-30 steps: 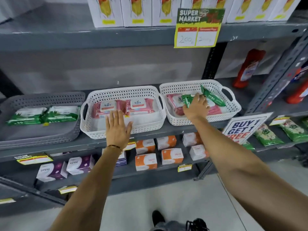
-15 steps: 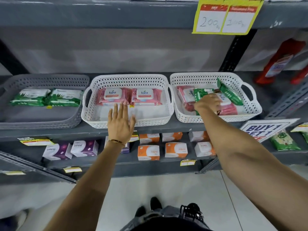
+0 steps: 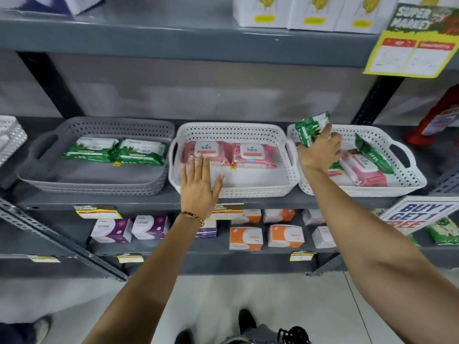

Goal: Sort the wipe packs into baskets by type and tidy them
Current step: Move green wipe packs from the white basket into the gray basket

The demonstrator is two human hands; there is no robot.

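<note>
Head view, the only one I have: my right hand [image 3: 319, 151] is closed around a green wipe pack [image 3: 311, 130], which is lifted clear above the left rim of the right white basket [image 3: 412, 181], at about two o'clock in the frame. My left hand [image 3: 200, 188] lies flat with fingers spread on the front rim of the middle white basket [image 3: 290, 181], steadying it; two pink packs [image 3: 229, 152] sit along its back.

The grey basket [image 3: 37, 170] at ten o'clock holds two green packs [image 3: 114, 151], so I judge that is where this one belongs. I would carry it high across the middle basket, over my own left arm, so it clips no rim, then lay it flat in the open front half, label up, squared with its neighbours.

Another green pack [image 3: 373, 153] leans on edge in the right basket beside a pink pack [image 3: 363, 170]; both remain unsorted.
</note>
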